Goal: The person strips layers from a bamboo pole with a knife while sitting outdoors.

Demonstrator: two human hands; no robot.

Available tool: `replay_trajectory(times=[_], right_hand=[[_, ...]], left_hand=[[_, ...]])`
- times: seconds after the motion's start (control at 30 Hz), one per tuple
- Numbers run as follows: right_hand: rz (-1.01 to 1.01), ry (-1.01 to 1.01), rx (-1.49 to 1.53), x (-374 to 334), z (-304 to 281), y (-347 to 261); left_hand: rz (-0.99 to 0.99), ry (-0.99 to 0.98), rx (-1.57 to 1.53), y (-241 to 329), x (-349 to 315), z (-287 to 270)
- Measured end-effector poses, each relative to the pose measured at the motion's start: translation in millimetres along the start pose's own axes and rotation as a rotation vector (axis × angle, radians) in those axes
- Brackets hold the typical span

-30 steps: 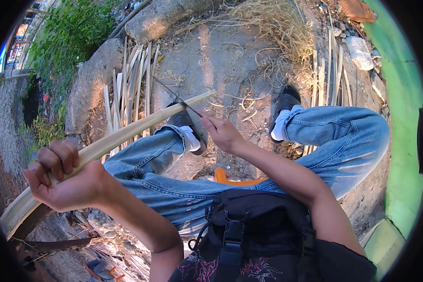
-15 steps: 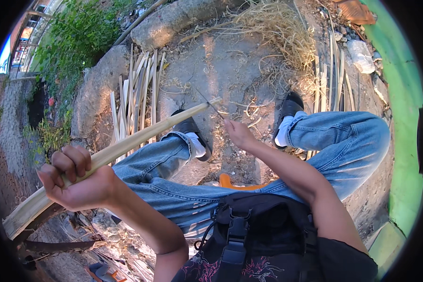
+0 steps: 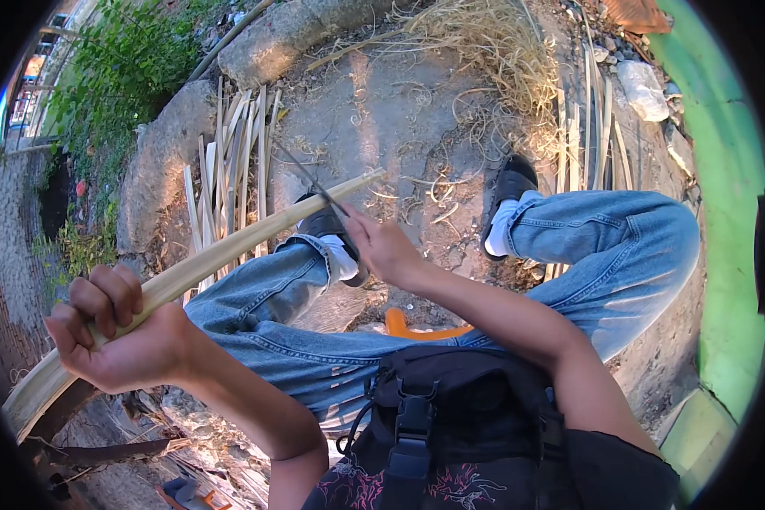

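A long pale bamboo strip point(image 3: 221, 255) slants from the lower left up to the middle of the view. My left hand point(image 3: 123, 331) is wrapped round its thick near part, palm up. In my right hand point(image 3: 382, 246) is a knife point(image 3: 313, 180) with a thin dark blade; its handle is mostly hidden by the closed fingers. The blade lies across the strip, a little way back from its thin far end, and appears to touch it.
Split strips point(image 3: 234, 161) lie in a bundle at left, more strips point(image 3: 595, 136) at right. Curled shavings point(image 3: 493, 51) are heaped at the far side. A green wall point(image 3: 722, 212) runs along the right. An orange seat edge point(image 3: 425, 329) shows between my legs.
My right hand and the knife have moved left along the strip, away from its far end. My left hand still grips the strip; the view has shifted slightly.
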State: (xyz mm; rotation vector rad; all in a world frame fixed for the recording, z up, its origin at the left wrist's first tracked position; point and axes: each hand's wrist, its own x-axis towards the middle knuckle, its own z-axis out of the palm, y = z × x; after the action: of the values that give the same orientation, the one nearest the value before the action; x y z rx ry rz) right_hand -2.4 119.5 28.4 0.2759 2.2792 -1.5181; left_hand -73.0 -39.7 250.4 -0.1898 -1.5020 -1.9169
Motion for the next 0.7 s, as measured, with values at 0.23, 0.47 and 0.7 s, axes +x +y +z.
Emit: replay_trajectory(times=[0.23, 0.47, 0.7], right_hand=[[0.157, 0.120, -0.133, 8.9, 2.0, 118.9], [-0.165, 0.080, 0.060, -3.2, 3.6, -1.6], [0.149, 0.116, -0.128, 19.6, -11.9, 105.0]], left_hand=[[-0.018, -0.034, -0.051, -3.7, 2.6, -1.7], [-0.011, -0.009, -0.012, 2.2, -1.1, 2.9], [0.004, -0.031, -0.018, -3.0, -0.2, 1.6]])
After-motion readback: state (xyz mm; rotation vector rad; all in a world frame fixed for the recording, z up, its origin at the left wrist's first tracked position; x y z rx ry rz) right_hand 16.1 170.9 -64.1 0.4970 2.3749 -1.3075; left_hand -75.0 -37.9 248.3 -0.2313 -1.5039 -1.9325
